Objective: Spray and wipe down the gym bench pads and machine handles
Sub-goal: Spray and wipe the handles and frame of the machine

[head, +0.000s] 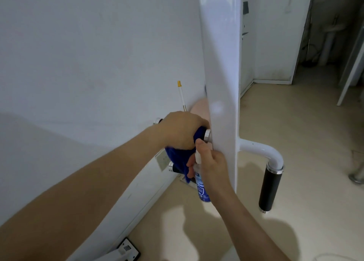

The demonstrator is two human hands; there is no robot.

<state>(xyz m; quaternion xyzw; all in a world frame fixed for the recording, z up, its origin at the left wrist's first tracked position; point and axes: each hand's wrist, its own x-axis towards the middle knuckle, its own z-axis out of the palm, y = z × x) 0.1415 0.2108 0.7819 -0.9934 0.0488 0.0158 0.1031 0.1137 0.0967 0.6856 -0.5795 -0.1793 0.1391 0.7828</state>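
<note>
My left hand grips a blue cloth wrapped round a horizontal machine handle; only the handle's chrome end caps show on either side of the hand. The cloth's loose end hangs below my palm. Just under it, my right hand holds a blue-labelled spray bottle upright, thumb on its white top. A white upright post of the machine stands right beside both hands. A second black grip hangs from a curved white tube at the post's right. Another black handle peeks out under the cloth.
A white wall fills the left side, with a socket plate low down and a thin white stick with a yellow tip leaning on it. A black-and-white box lies on the beige floor. A dark doorway opens at the far right.
</note>
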